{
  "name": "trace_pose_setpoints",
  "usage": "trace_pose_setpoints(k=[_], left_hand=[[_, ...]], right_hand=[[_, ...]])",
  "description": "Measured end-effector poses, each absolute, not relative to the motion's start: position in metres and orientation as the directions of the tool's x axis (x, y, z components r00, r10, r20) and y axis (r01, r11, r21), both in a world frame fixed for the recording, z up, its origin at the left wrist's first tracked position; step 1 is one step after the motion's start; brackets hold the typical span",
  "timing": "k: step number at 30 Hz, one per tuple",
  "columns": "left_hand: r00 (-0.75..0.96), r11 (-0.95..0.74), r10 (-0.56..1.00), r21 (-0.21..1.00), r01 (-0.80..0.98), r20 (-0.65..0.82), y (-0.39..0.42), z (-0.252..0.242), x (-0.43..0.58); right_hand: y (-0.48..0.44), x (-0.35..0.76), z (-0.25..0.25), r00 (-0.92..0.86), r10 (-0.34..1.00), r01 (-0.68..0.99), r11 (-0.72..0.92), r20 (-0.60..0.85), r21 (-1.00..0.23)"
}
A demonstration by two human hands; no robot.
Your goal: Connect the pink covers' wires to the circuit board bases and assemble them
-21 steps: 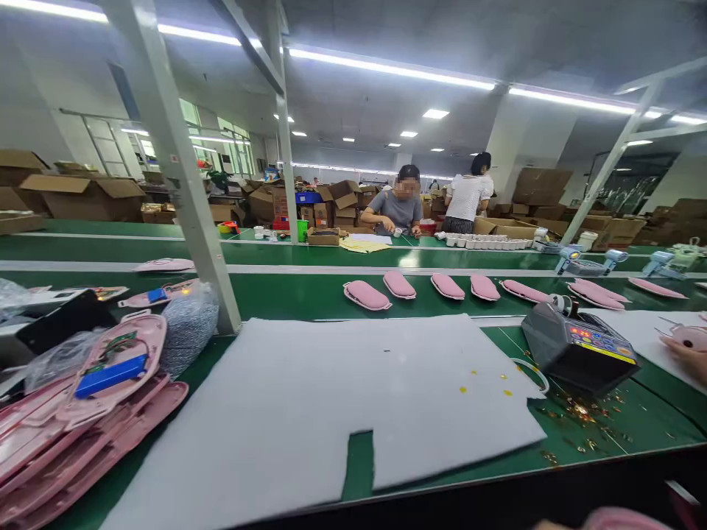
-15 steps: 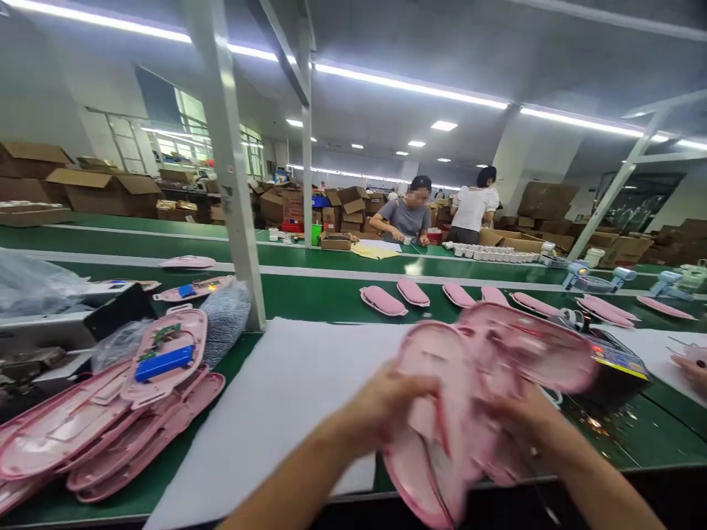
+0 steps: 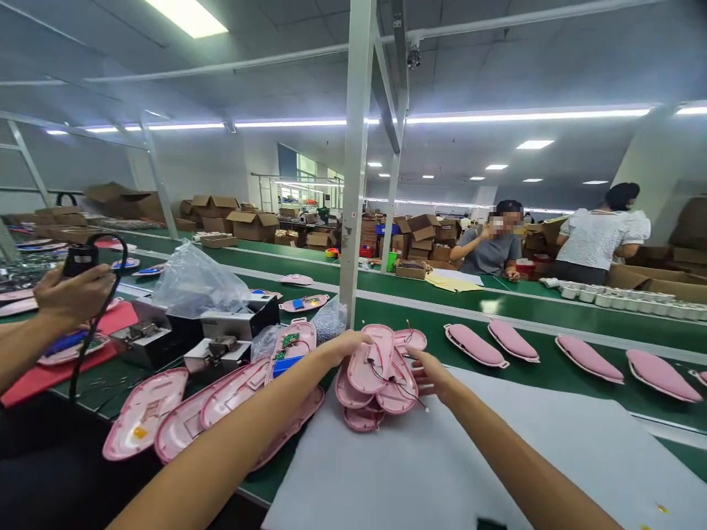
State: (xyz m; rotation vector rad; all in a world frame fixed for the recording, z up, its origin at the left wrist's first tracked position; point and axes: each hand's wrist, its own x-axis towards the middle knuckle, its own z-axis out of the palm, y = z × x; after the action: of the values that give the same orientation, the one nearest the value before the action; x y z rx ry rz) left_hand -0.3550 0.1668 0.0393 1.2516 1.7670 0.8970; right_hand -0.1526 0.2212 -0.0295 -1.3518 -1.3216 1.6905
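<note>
Both my hands are on a stack of pink plastic shells (image 3: 381,372) with thin wires, set on the white foam sheet (image 3: 497,456). My left hand (image 3: 345,344) curls over the stack's upper left edge. My right hand (image 3: 434,375) grips its right side, fingers closed on the shells. Left of the stack lies a row of more pink shells (image 3: 221,405) on the green bench, one carrying a blue battery (image 3: 284,363).
A white steel post (image 3: 353,184) rises just behind the stack. Finished pink housings (image 3: 552,352) lie along the green conveyor. A co-worker's hand (image 3: 74,294) at far left holds a black tool with a cable. Metal fixtures (image 3: 221,335) and a plastic bag sit left. Two people work behind.
My view has swung left. My hands came up holding the pink shells, carried them left, and now rest them on the foam's left end beside the post.
</note>
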Motion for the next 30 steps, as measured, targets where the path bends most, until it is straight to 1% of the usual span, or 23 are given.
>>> trace_pose_setpoints(k=[2,5,8,11,12,14,16,18,19,21,23,25,27,29,30], left_hand=[[-0.231,0.261,0.959,0.828,0.497,-0.163,0.175,0.033,-0.353],[-0.242,0.202,0.968,0.776,0.598,-0.065,0.178,0.027,-0.349],[-0.229,0.108,0.972,0.769,0.63,0.052,0.17,0.027,-0.349],[-0.223,0.004,0.96,0.79,0.613,0.169,0.156,0.035,-0.356],[-0.232,-0.017,0.953,0.798,0.603,0.195,0.152,0.04,-0.36],[-0.254,-0.028,0.943,0.811,0.585,0.215,0.148,0.049,-0.365],[-0.263,-0.01,0.944,0.815,0.579,0.199,0.152,0.056,-0.362],[-0.245,0.018,0.956,0.802,0.597,0.161,0.161,0.056,-0.345],[-0.229,0.035,0.964,0.786,0.617,0.137,0.167,0.054,-0.33],[-0.203,0.054,0.972,0.731,0.68,0.116,0.173,0.045,-0.295],[-0.175,0.032,0.973,0.665,0.746,0.15,0.168,0.036,-0.261],[-0.094,-0.059,0.969,0.578,0.814,0.23,0.148,0.029,-0.241],[0.056,-0.19,0.953,0.441,0.877,0.299,0.118,0.021,-0.237],[0.152,-0.243,0.943,0.3,0.923,0.295,0.089,0.01,-0.245],[0.15,-0.218,0.954,0.256,0.942,0.26,0.079,0.004,-0.252]], right_hand=[[0.243,-0.143,-0.029,-0.2,0.914,0.147,-0.327,-0.352,-0.933],[0.273,-0.155,-0.024,-0.126,0.952,0.168,-0.258,-0.28,-0.951],[0.296,-0.172,-0.009,0.026,0.993,0.22,-0.121,-0.118,-0.968],[0.316,-0.16,0.014,0.173,0.981,0.326,0.028,0.089,-0.945],[0.321,-0.15,0.02,0.178,0.973,0.371,0.071,0.146,-0.926],[0.325,-0.126,0.023,0.092,0.973,0.456,0.148,0.213,-0.877],[0.32,-0.106,0.014,-0.057,0.975,0.523,0.212,0.214,-0.825],[0.307,-0.094,-0.006,-0.172,0.972,0.572,0.233,0.163,-0.786],[0.299,-0.091,-0.017,-0.194,0.972,0.595,0.223,0.132,-0.772],[0.282,-0.085,-0.037,-0.18,0.981,0.636,0.173,0.073,-0.752],[0.263,-0.076,-0.05,-0.14,0.989,0.655,0.123,0.04,-0.745],[0.242,-0.06,-0.055,-0.122,0.992,0.654,0.102,0.029,-0.75],[0.215,-0.043,-0.056,-0.14,0.99,0.646,0.104,0.016,-0.756],[0.189,-0.032,-0.054,-0.175,0.984,0.66,0.133,0.02,-0.74],[0.178,-0.031,-0.053,-0.19,0.981,0.675,0.15,0.026,-0.723]])
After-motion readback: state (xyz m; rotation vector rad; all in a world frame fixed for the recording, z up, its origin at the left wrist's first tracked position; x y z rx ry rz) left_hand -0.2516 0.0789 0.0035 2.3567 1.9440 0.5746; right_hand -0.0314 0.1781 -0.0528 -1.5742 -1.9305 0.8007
